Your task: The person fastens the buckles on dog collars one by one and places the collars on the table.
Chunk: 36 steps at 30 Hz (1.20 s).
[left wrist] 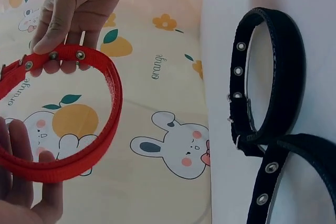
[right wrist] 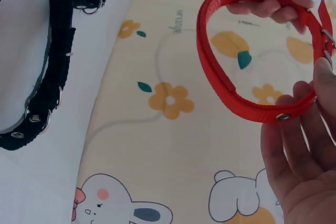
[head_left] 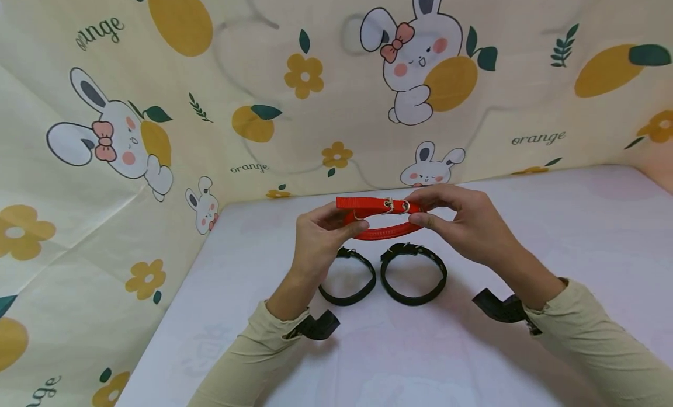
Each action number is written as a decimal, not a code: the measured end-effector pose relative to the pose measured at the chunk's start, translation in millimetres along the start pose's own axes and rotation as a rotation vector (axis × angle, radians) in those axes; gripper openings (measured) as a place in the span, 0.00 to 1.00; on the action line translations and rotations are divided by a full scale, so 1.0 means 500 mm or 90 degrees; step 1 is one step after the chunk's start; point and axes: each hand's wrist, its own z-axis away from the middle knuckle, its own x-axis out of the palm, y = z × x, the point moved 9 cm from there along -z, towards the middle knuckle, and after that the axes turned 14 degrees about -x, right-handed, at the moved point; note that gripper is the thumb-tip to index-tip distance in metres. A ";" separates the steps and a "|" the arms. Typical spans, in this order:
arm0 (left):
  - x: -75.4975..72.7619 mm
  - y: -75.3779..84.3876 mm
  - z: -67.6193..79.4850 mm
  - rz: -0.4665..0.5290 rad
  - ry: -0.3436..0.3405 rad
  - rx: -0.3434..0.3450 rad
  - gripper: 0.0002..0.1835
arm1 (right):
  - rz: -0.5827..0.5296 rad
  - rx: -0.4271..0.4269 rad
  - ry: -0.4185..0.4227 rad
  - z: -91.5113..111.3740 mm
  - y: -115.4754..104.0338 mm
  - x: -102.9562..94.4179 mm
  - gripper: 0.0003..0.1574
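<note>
A red collar [head_left: 363, 204], buckled into a ring, is held above the white table between both hands. My left hand [head_left: 318, 237] grips its left side, thumb in front. On the right, beside the silver buckle and metal ring, my right hand [head_left: 468, 226] pinches the band between thumb and fingers. Metal eyelets show along the red collar [left wrist: 114, 103] in the left wrist view. Below the hands lie two black collars, also closed into rings: the left one [head_left: 344, 302] is partly hidden by my left wrist, while the right one [head_left: 415, 301] shows whole.
The white table [head_left: 552, 243] runs back to a cream cloth [head_left: 326, 39] printed with rabbits and oranges, which also rises along the left side. Dark straps with a protruding black piece [head_left: 499, 306] sit at both sleeve cuffs.
</note>
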 end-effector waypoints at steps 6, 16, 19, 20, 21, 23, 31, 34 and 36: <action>0.007 -0.004 0.001 -0.026 0.005 0.006 0.17 | -0.023 0.000 -0.007 0.003 -0.006 0.013 0.24; 0.039 -0.007 0.010 -0.113 -0.026 0.055 0.15 | -0.055 -0.063 0.015 0.007 -0.041 0.045 0.27; 0.045 -0.010 0.012 -0.126 -0.031 0.058 0.15 | -0.060 -0.072 0.026 0.008 -0.046 0.049 0.27; 0.047 -0.010 0.013 -0.126 -0.033 0.057 0.15 | -0.062 -0.075 0.031 0.009 -0.048 0.049 0.27; 0.048 -0.012 0.013 -0.128 -0.032 0.055 0.15 | -0.064 -0.077 0.037 0.009 -0.049 0.048 0.27; 0.048 -0.012 0.014 -0.127 -0.030 0.052 0.16 | -0.074 -0.083 0.049 0.009 -0.051 0.046 0.27; 0.045 -0.008 0.016 -0.115 -0.020 0.050 0.17 | -0.112 -0.089 0.064 0.008 -0.057 0.042 0.24; 0.045 -0.005 0.018 -0.110 -0.015 0.053 0.18 | -0.105 -0.087 0.062 0.006 -0.059 0.040 0.22; 0.043 -0.005 0.018 -0.104 -0.010 0.050 0.17 | -0.093 -0.086 0.060 0.005 -0.060 0.038 0.21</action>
